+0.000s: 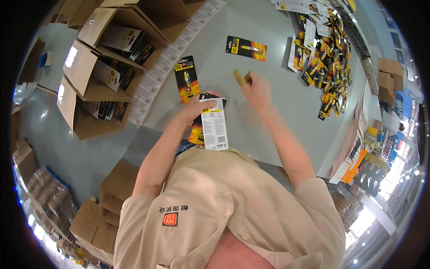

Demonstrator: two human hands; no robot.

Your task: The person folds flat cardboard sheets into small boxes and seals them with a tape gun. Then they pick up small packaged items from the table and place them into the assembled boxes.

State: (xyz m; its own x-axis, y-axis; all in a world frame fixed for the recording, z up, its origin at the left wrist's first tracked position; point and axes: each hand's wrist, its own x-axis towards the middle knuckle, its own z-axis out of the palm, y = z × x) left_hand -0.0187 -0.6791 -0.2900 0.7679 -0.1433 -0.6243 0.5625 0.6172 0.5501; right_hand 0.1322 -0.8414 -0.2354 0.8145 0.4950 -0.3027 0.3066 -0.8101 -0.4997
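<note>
My left hand (196, 110) is closed round several stacked blister cards (215, 127), held near my body. The top card shows its white printed back, and black and orange-flame fronts stick out beneath it. My right hand (256, 89) is blurred by motion over the table, its fingers closed on a small yellow-brown thing (240, 78) whose kind I cannot make out. One blister card (186, 78) with a small yellow tube lies face up just beyond my left hand. Another such card (246, 48) lies farther off, beyond my right hand.
On the grey table (277, 121), a big heap of blister cards (329, 62) covers the far right. Open cardboard boxes (105, 85) with cards standing in them line the left, beside a strip of printed labels (154, 87). More cartons (96, 224) stand at the lower left.
</note>
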